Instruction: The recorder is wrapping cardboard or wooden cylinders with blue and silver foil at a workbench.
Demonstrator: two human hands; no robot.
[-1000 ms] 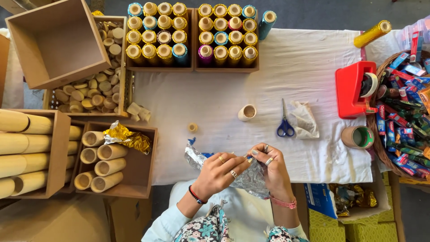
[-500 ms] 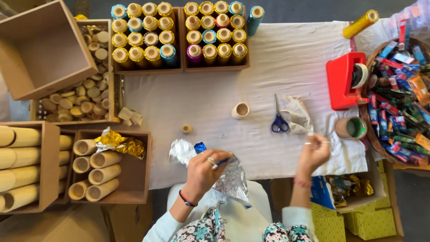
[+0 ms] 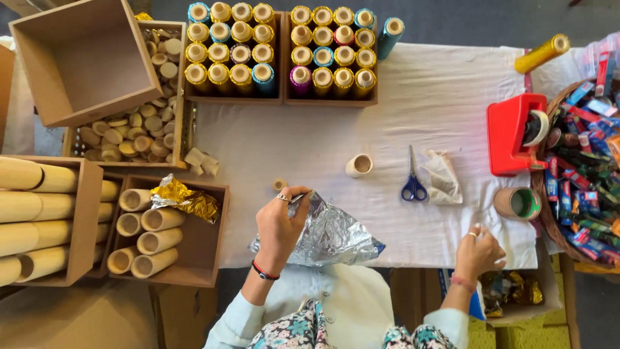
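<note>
fingers of left hand [image 3: 279, 223] pinch silver foil [image 3: 329, 236] | right hand [image 3: 479, 253] near tape roll [image 3: 518, 203]

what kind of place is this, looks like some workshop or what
Probably a small craft or packing workbench: boxes of foil-wrapped tubes stand at the back, bare cardboard tubes fill a box beside the left hand, which holds silver foil, and a red tape dispenser sits nearby.
</note>
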